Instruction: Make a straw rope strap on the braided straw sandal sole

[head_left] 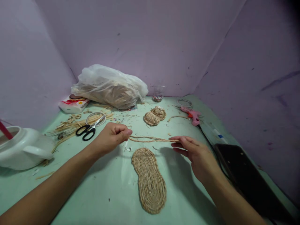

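A doubled length of straw-coloured twisted cord (150, 139) stretches level between my two hands, above the table. My left hand (116, 136) is closed, pinching one end between thumb and forefinger. At the other end, my right hand (191, 150) holds the cord between thumb and fingers, its lower fingers stretched out. Just below the cord, a sole-shaped mat of coiled cord (150, 181) lies flat on the green table. Farther back sit coiled cord pieces (154, 116), rounded and touching one another.
Black-handled scissors (90, 128) lie left, near loose straw (70, 126) and a white pot (25, 148). A plastic bag (110, 86) and a jar of beads (157, 95) stand by the wall. Right are a pink glue gun (192, 115), its cable, and a black phone-like slab (246, 175).
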The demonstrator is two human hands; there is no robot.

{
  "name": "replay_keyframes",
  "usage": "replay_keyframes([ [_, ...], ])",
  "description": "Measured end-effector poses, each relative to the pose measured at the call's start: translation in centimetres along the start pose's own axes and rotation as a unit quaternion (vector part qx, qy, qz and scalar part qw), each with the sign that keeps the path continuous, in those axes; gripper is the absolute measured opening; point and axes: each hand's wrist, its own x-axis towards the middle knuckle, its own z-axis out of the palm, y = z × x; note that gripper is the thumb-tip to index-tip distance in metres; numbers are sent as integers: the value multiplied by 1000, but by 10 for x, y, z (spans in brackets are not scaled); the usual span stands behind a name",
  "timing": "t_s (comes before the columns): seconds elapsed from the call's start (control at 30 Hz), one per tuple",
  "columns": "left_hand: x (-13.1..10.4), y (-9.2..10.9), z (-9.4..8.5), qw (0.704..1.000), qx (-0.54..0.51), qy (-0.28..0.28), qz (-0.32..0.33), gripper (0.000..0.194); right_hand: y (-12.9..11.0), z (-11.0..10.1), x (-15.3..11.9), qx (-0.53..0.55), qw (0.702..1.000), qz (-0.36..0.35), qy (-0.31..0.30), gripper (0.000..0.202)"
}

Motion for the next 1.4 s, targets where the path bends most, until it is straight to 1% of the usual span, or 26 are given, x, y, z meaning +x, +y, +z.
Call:
replay_keyframes([
  [0.1, -3, 6, 3, 999, -6, -36, 20, 34, -2, 0, -2, 94, 995, -16, 35, 20],
  [0.2, -4, 8, 3, 997, -13, -64, 39, 34, -6, 0, -3, 168, 984, -38, 54, 19],
  [0.3, -3, 5, -1, 996, -16, -63, 52, 34, -14, -6, 0, 248, 961, -59, 108, 20],
  [0.37, -3, 4, -5, 996, -17, -62, 58, 35, -18, -10, 3, 263, 951, -71, 144, 17],
  [0.4, -4, 5, -6, 996, -17, -69, 58, 34, -19, -11, 3, 253, 953, -76, 148, 15],
  [0.43, -4, 6, -5, 995, -18, -81, 58, 34, -19, -11, 2, 231, 961, -77, 135, 12],
  [0.47, -5, 8, -4, 994, -19, -94, 56, 34, -18, -8, -1, 201, 972, -73, 102, 11],
  [0.5, -7, 11, -1, 993, -19, -105, 52, 33, -17, -4, -5, 168, 982, -62, 52, 13],
  [0.53, -8, 13, 3, 993, -16, -109, 47, 33, -15, 1, -11, 131, 991, -37, -22, 18],
  [0.57, -9, 16, 7, 994, -10, -104, 41, 32, -12, 6, -17, 100, 988, 6, -115, 27],
  [0.6, -11, 19, 11, 995, -1, -89, 37, 31, -10, 11, -23, 85, 975, 52, -197, 33],
  [0.63, -12, 21, 14, 997, 8, -69, 33, 30, -9, 16, -28, 72, 958, 102, -259, 36],
  [0.67, -12, 23, 17, 998, 17, -46, 31, 30, -8, 19, -32, 64, 940, 141, -304, 38],
  [0.7, -12, 24, 18, 999, 25, -22, 28, 31, -7, 20, -34, 58, 928, 165, -329, 39],
  [0.73, -12, 24, 18, 999, 30, 0, 24, 31, -7, 20, -35, 52, 922, 178, -341, 39],
  [0.77, -11, 23, 17, 999, 33, 19, 19, 31, -8, 19, -34, 47, 922, 177, -342, 39],
  [0.87, -8, 18, 11, 998, 30, 60, 1, 31, -9, 13, -29, 41, 935, 152, -319, 35],
  [0.97, -5, 14, 7, 998, 18, 66, -15, 29, -8, 10, -25, 32, 940, 140, -309, 30],
  [1.07, -5, 14, 10, 998, 10, 62, -30, 27, -5, 11, -24, 1, 948, 112, -297, 26],
  [1.13, -4, 13, 10, 997, 15, 75, -31, 26, -4, 12, -24, -24, 954, 83, -287, 27],
  [1.2, -4, 12, 6, 995, 9, 92, -21, 26, -5, 11, -23, -46, 957, 63, -280, 31],
  [1.27, -3, 9, -5, 995, -44, 94, -13, 25, -7, 9, -20, -60, 963, 70, -253, 40],
  [1.3, -3, 8, -12, 992, -93, 82, -13, 25, -7, 8, -18, -69, 968, 84, -225, 46],
  [1.37, -3, 8, -24, 975, -202, 72, -49, 21, -6, 7, -15, -109, 973, 116, -164, 53],
  [1.4, -3, 8, -27, 970, -226, 55, -76, 20, -4, 7, -14, -144, 970, 128, -146, 52],
])
